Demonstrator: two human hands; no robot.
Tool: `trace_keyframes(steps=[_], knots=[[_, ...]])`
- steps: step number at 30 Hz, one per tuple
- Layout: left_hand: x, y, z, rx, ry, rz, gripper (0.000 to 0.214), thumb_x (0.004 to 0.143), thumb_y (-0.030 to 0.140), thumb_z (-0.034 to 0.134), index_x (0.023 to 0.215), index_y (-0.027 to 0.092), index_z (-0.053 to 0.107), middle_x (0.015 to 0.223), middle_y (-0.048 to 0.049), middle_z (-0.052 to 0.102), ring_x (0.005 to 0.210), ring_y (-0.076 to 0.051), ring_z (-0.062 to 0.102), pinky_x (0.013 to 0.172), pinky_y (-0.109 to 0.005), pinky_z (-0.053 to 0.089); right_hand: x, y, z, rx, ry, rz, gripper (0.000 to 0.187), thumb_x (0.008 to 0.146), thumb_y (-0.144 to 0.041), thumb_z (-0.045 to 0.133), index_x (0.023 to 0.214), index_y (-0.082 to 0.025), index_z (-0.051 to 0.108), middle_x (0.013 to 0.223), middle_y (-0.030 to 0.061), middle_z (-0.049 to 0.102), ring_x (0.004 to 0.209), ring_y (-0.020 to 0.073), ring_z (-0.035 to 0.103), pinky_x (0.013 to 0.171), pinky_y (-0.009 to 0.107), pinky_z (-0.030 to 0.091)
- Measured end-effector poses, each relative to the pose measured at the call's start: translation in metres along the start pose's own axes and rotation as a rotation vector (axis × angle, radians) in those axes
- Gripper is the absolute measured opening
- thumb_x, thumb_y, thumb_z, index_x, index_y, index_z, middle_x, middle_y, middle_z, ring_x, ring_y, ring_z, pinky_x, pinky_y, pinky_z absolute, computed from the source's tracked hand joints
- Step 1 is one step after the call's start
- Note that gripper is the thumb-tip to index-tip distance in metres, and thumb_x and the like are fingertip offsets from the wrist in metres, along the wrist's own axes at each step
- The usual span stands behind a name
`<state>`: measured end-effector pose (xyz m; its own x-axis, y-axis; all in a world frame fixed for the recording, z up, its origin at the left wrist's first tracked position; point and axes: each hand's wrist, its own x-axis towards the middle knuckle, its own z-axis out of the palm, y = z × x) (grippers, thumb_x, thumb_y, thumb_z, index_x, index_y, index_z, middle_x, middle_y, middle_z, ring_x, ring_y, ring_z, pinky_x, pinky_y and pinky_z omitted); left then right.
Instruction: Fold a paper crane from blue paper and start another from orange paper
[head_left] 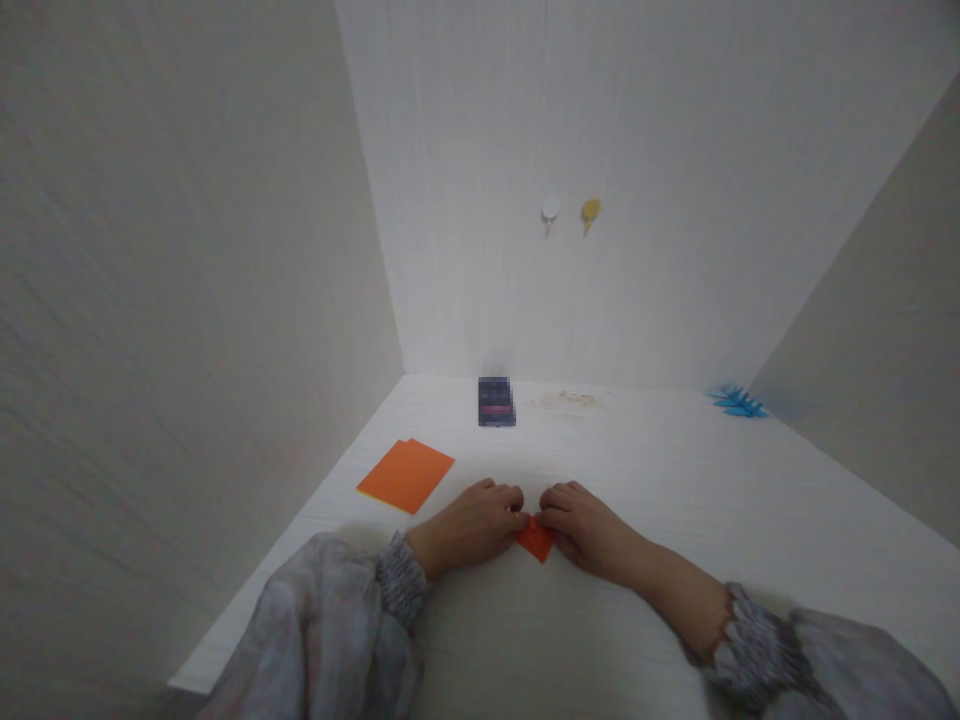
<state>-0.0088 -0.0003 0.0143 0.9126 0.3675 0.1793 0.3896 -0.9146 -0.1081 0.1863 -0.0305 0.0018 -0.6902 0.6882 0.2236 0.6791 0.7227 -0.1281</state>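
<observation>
Between my hands, low at the middle of the head view, is a small folded piece of orange-red paper [535,541] with a point toward me. My left hand [480,522] pinches its left side, thumb against the paper and fingers curled. On the other side, my right hand [581,525] grips the right edge in the same way, its fingers bent. The fingertips hide the paper's upper part. Left of my left hand lies a small stack of square orange paper sheets [407,476] on the white table [645,450].
A dark phone-like object [496,402], blurred out, stands near the back wall. Several blue folded paper pieces [738,402] sit in the back right corner. A white hook [550,210] and a yellow hook [591,210] are on the back wall. Panels rise on both sides.
</observation>
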Motion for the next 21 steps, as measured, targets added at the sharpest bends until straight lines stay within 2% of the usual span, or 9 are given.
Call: trace_keyframes(steps=[4,11,16,21], knots=[[0.001,0.000,0.000,0.000,-0.023,-0.016,0.016,0.083,0.024,0.042,0.087,0.018,0.056,0.087,-0.0037,0.052,0.073,-0.014,0.049,0.069,-0.028,0.036,0.000,-0.003,0.000,-0.050,0.013,0.000,0.022,0.084,-0.016,0.038,0.095,-0.017,0.057,0.084,0.0059,0.053,0.079,0.0165,0.045,0.070,0.031,0.033],[0.002,0.004,0.001,0.028,-0.032,-0.036,0.016,0.083,0.022,0.041,0.084,0.016,0.057,0.080,-0.0039,0.052,0.073,-0.016,0.049,0.067,-0.030,0.036,0.005,-0.007,-0.002,-0.176,-0.074,-0.002,0.016,0.080,-0.016,0.044,0.088,-0.016,0.059,0.079,0.0064,0.054,0.077,0.0181,0.045,0.069,0.031,0.032],[-0.002,0.004,-0.001,0.029,-0.035,-0.064,0.018,0.084,0.022,0.039,0.092,0.018,0.055,0.083,-0.0037,0.053,0.073,-0.016,0.049,0.066,-0.030,0.037,0.006,-0.001,-0.004,-0.126,-0.077,-0.031,0.019,0.080,-0.015,0.043,0.090,-0.017,0.059,0.078,0.0058,0.055,0.079,0.0176,0.046,0.070,0.030,0.032],[-0.003,0.003,-0.002,0.017,-0.027,-0.059,0.018,0.084,0.024,0.039,0.092,0.021,0.055,0.084,-0.0023,0.054,0.074,-0.016,0.049,0.066,-0.029,0.036,0.000,0.009,-0.007,-0.058,-0.054,-0.101,0.023,0.084,-0.019,0.042,0.100,-0.020,0.058,0.079,0.0056,0.055,0.079,0.0171,0.047,0.072,0.031,0.032]])
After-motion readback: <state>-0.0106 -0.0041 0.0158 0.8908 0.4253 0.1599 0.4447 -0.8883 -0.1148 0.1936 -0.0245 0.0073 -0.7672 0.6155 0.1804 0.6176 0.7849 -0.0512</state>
